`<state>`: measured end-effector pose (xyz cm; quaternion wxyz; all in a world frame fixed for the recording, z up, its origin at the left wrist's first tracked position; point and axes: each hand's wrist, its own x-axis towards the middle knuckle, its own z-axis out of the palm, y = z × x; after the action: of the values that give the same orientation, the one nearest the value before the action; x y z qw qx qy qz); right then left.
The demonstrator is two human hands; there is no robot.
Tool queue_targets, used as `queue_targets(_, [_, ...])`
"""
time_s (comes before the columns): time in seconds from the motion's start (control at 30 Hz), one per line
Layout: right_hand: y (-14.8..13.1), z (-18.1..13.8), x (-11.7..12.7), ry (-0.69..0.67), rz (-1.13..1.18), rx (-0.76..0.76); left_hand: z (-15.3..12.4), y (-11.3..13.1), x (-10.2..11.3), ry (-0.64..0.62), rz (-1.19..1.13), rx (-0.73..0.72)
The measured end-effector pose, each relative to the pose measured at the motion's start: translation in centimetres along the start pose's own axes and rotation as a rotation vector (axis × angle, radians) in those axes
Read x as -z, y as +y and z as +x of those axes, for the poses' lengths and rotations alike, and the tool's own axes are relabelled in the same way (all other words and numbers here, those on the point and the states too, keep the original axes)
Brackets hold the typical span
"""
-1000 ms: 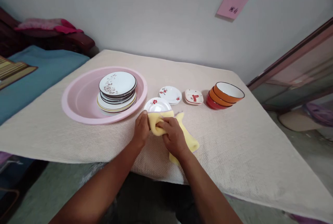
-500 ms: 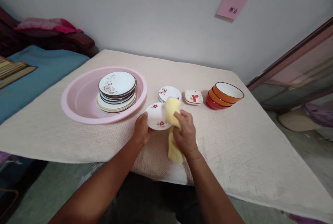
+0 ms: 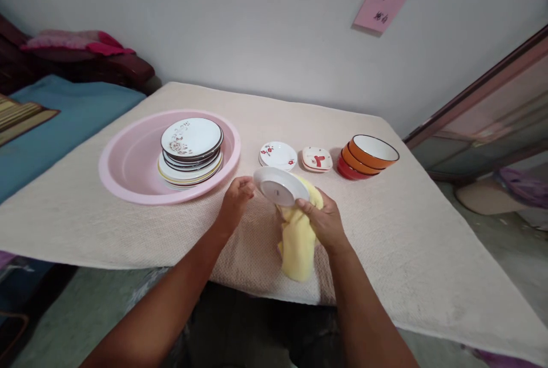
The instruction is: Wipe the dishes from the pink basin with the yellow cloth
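Note:
A small white saucer (image 3: 280,186) is tilted so that its underside faces me, held above the cloth-covered table (image 3: 385,242). My left hand (image 3: 235,203) grips its left rim with closed fingers. My right hand (image 3: 326,221) is closed on a yellow cloth (image 3: 297,241) and presses it against the saucer's right edge. The cloth hangs down over the table's near edge.
A pink basin (image 3: 128,165) at the left holds a stack of plates (image 3: 191,151). Behind the saucer lie small flowered saucers (image 3: 278,156), a square dish (image 3: 317,159) and stacked orange and red bowls (image 3: 368,157). A blue-covered bed (image 3: 60,122) stands to the left.
The saucer was face up with the cloth rubbing its top. It has been turned over so the bottom faces me, and my right hand with the cloth has moved right and under it.

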<state>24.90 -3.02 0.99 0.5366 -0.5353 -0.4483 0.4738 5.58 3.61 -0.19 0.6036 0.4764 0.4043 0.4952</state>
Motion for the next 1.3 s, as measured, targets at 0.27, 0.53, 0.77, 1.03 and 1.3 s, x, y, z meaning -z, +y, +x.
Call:
queue_targets(0.27, [0.0,0.2,0.4,-0.009,-0.181,0.111,0.1,-0.1,0.6,-0.105,0.11,0.016])
queue_targets(0.53, [0.2,0.4,0.5,-0.007,-0.532,0.418,-0.1,-0.1,0.3,-0.063,-0.035,0.149])
queue_targets(0.77, [0.3,-0.2,-2.5,-0.194,-0.909,0.594,-0.8,0.3,-0.4,-0.142,-0.267,0.373])
queue_targets(1.03, [1.0,1.4,0.7,0.209,-0.179,0.137,-0.5,-0.1,0.7,-0.041,0.293,-0.059])
queue_targets(1.3, [-2.1,-0.2,-2.0,0.064,-0.74,0.661,-1.0,-1.2,0.6,-0.245,0.74,-0.53])
